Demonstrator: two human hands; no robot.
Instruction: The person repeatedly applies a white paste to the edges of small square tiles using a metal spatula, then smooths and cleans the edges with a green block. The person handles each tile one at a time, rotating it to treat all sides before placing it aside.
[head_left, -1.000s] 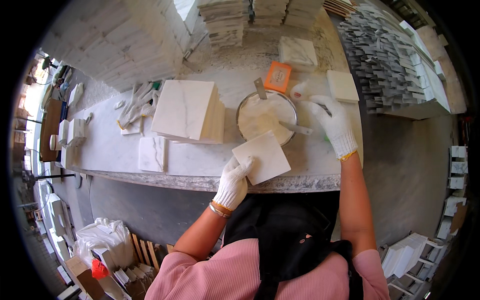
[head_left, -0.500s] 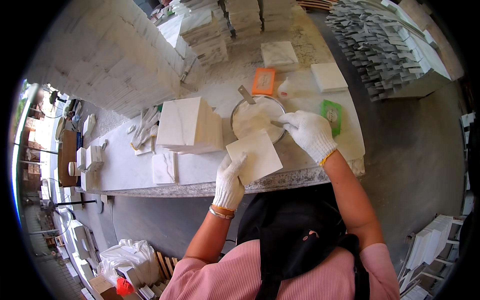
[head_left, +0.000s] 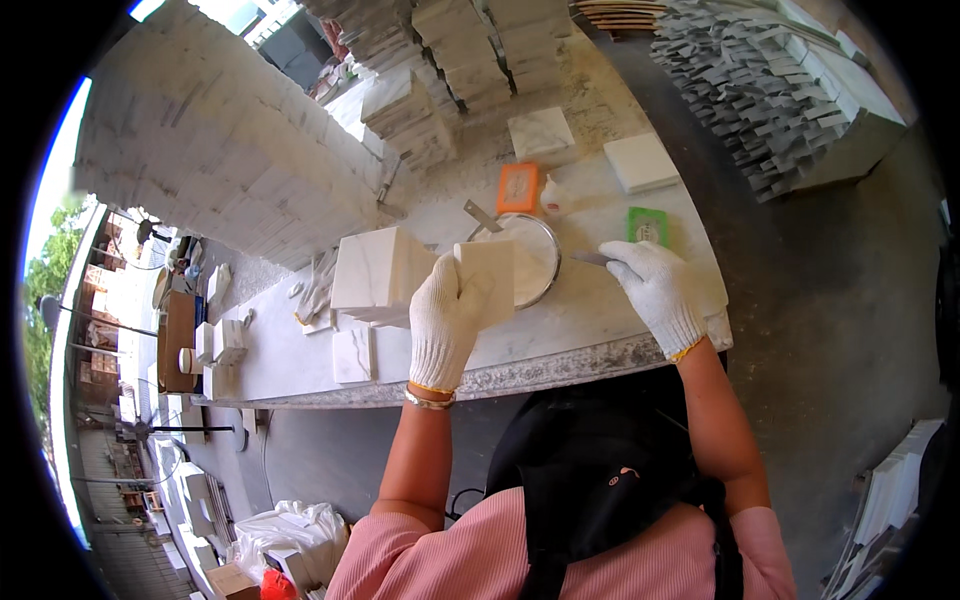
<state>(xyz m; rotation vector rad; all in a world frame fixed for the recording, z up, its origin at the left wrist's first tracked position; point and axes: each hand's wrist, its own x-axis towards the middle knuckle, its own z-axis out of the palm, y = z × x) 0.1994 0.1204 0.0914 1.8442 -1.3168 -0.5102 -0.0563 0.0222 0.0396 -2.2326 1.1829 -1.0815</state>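
Observation:
My left hand (head_left: 443, 325), in a white knit glove, grips a square white marble tile (head_left: 488, 275) tilted up above the table. My gloved right hand (head_left: 655, 293) is closed on a small metal scraper (head_left: 588, 257), its blade pointing left, apart from the tile. Between the hands, partly covered by the tile, stands a round metal pan (head_left: 545, 252) with pale powder or paste in it. A flat metal blade (head_left: 481, 215) leans on the pan's far rim. Just left of the held tile is a stack of square marble tiles (head_left: 375, 275).
Beyond the pan are an orange box (head_left: 517, 187), a small white bottle (head_left: 550, 195) and a green box (head_left: 648, 226). Loose tiles (head_left: 640, 163) lie on the stone table (head_left: 590, 320). Tall tile stacks (head_left: 230, 140) rise at the far left. Gloves (head_left: 318, 290) lie left of the stack.
My left hand has lifted the tile and turned it more upright, closer to the stack. My right hand has drawn the scraper out of the pan to the right. The view has shifted slightly.

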